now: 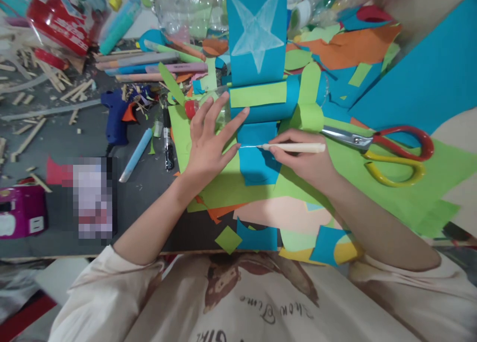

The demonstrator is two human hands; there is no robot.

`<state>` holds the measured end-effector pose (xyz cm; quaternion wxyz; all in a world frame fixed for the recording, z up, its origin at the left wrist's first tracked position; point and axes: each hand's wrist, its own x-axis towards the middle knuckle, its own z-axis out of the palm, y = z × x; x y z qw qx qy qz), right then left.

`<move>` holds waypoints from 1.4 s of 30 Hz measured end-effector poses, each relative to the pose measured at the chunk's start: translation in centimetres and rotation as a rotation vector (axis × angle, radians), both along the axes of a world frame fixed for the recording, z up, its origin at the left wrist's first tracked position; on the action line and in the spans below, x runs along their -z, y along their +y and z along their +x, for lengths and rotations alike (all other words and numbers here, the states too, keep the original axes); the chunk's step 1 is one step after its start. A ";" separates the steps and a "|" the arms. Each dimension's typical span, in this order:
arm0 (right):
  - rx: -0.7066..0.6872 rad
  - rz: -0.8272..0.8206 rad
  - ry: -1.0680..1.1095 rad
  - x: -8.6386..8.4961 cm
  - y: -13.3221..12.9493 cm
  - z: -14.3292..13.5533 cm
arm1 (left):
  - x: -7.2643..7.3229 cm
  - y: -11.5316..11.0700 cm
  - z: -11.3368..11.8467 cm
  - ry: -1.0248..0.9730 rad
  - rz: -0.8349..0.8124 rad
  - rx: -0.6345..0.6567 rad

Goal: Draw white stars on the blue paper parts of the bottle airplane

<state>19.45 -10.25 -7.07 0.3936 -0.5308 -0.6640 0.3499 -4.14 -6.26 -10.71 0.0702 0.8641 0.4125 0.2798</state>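
Note:
My right hand (300,158) pinches a pale, cream-coloured pen (301,147), its tip at the end of a thin white line on a blue paper piece (261,166). Spread fingers of my left hand (212,138) rest over a clear bottle with a red cap (191,109) and the blue paper's left edge. Above the line lies a blue roll (261,114) with a light green strip (259,95) across it. Beyond that, a blue panel (238,66) bears a white star (257,34).
Red-and-yellow scissors (363,141) lie right of my right hand on green paper (402,198). At left are a blue glue gun (116,116), a black pen (167,146), a blurred phone-like object (93,198), a purple object (28,210) and small wooden sticks (32,138).

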 end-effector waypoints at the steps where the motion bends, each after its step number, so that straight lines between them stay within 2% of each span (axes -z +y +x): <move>1: 0.012 0.004 -0.001 0.0 0.0 0.0 | 0.0 0.0 0.0 0.002 -0.011 -0.005; 12: 0.121 -0.021 -0.031 -0.4 -0.1 0.4 | -0.3 -0.2 0.2 0.004 -0.108 -0.030; 17: 0.161 0.003 0.000 -0.1 0.0 0.6 | -0.5 -0.3 0.2 0.005 -0.096 -0.034; 24: 0.149 0.019 0.036 -0.1 0.1 0.6 | -0.2 -0.2 0.2 -0.008 -0.101 -0.020; 29: 0.205 0.221 0.107 0.6 -0.8 1.5 | 0.2 0.0 0.1 -0.020 -0.083 -0.005; 31: 0.185 0.259 0.180 0.9 -1.1 1.7 | 0.1 0.0 0.1 -0.001 -0.086 -0.004; 34: 0.131 0.223 0.230 0.8 -1.3 1.8 | -0.4 -0.1 0.2 0.021 -0.091 -0.013; 39: 0.095 0.069 0.066 0.3 -1.0 1.8 | -0.8 -0.2 0.4 0.006 -0.126 -0.032; 42: 0.113 0.059 0.042 0.3 -0.9 1.8 | -0.7 -0.3 0.4 0.001 -0.130 -0.037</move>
